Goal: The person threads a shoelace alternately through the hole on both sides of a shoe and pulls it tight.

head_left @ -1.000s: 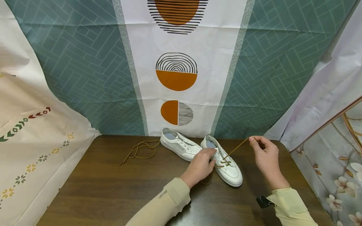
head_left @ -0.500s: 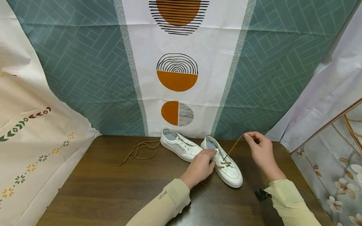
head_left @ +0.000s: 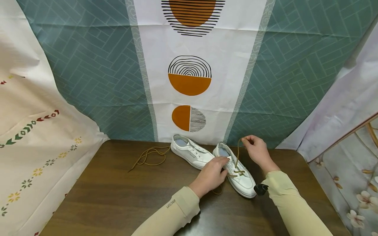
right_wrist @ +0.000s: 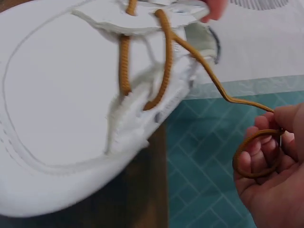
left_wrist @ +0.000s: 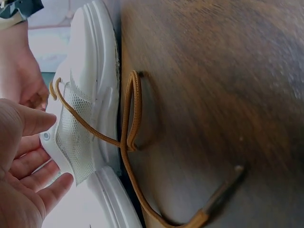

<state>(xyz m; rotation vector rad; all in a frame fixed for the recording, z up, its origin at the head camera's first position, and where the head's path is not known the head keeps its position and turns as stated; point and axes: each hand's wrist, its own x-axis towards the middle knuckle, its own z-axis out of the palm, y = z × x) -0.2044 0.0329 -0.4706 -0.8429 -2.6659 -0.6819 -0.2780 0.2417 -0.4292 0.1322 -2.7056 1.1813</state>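
A white sneaker (head_left: 244, 186) lies on the table with its toe toward me, partly threaded with a brown shoelace (right_wrist: 213, 80). Beyond its right side, my right hand (head_left: 256, 150) pinches the lace between thumb and finger; a loop of it hangs by the curled fingers in the right wrist view. My left hand (head_left: 209, 175) rests against the left side of the shoe near the eyelet flap (left_wrist: 57, 149), fingers relaxed and the thumb apart. The lace's other end, with its tip (left_wrist: 223, 187), lies loose on the table beside the shoe.
A second white sneaker (head_left: 192, 156), its eyelets unlaced, touches the first on the left. Another brown shoelace (head_left: 151, 159) lies loosely coiled on the wooden table (head_left: 124, 196) farther left. A patterned cloth (head_left: 189, 95) hangs behind the table's back edge.
My right hand has moved left toward the shoe, holding the lace, which has gone from a taut slant to a slack, steeper curve. My left hand has stayed by the shoe.
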